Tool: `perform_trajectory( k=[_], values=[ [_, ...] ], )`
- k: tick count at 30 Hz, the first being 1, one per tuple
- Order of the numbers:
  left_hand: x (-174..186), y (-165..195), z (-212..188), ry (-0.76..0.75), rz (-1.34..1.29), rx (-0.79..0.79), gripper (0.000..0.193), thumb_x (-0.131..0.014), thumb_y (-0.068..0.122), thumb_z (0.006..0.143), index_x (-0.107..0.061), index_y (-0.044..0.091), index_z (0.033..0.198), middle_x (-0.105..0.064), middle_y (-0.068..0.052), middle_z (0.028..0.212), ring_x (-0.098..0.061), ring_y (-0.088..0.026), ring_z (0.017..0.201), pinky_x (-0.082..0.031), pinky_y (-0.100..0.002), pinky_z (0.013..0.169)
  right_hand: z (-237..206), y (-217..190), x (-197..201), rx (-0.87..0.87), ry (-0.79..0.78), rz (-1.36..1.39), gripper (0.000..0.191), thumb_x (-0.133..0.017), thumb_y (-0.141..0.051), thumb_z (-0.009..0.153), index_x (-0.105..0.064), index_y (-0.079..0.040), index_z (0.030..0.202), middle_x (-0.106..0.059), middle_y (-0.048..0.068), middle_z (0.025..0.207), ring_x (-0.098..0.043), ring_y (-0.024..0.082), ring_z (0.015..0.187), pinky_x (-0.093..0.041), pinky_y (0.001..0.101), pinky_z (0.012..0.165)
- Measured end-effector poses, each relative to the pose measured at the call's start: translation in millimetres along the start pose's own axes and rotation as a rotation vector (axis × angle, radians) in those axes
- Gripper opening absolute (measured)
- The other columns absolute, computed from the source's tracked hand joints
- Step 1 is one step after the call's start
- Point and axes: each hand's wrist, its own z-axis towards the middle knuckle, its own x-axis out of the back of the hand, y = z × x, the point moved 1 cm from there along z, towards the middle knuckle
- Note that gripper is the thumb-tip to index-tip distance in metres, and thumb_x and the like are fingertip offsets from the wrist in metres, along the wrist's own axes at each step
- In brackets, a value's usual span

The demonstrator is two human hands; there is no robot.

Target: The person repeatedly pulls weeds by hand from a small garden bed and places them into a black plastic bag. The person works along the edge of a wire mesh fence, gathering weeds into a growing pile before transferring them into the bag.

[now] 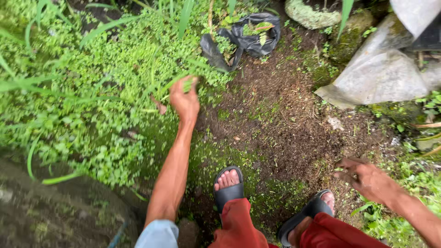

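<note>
My left hand [184,98] clutches a tuft of weeds [186,82] — soil patch [280,119] cleared, green mat [101,92] left — right hand [365,179] loosely curled, empty.

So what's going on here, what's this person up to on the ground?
A person crouches over a patch of bare dark soil, wearing black sandals. Their left hand reaches forward to the edge of the low green weeds and grips a few green blades. The right hand hangs loosely curled over the soil, holding nothing visible. A crumpled black plastic bag with some greenery in it lies further ahead, and grey sheeting sits to the right.
</note>
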Motion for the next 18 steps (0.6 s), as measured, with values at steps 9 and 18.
perform_trajectory(
  k=[9,18],
  values=[
    [-47,14,11,-0.165,0.367,-0.087,0.035,-0.079,0.04,0.096,-0.073,0.007,0.106,-0.07,-0.012,0.098,-0.064,-0.025,0.085,-0.055,-0.042,0.075,-49,-119,39,-0.396,-0.22,0.516,0.056,-0.057,-0.049,0.092,-0.062,-0.032,0.145,-0.058,-0.002,0.15,-0.06,0.022,0.132,-0.049,0.045,0.109],
    [-27,7,-13,0.017,0.055,-0.29,0.017,-0.08,0.015,0.093,-0.075,0.009,0.108,-0.071,-0.01,0.097,-0.067,-0.024,0.094,-0.054,-0.037,0.083,-26,-150,88,-0.341,-0.072,0.454,0.05,-0.066,-0.046,0.09,-0.067,-0.024,0.135,-0.072,0.004,0.127,-0.068,0.023,0.116,-0.058,0.0419,0.101]
  ],
)
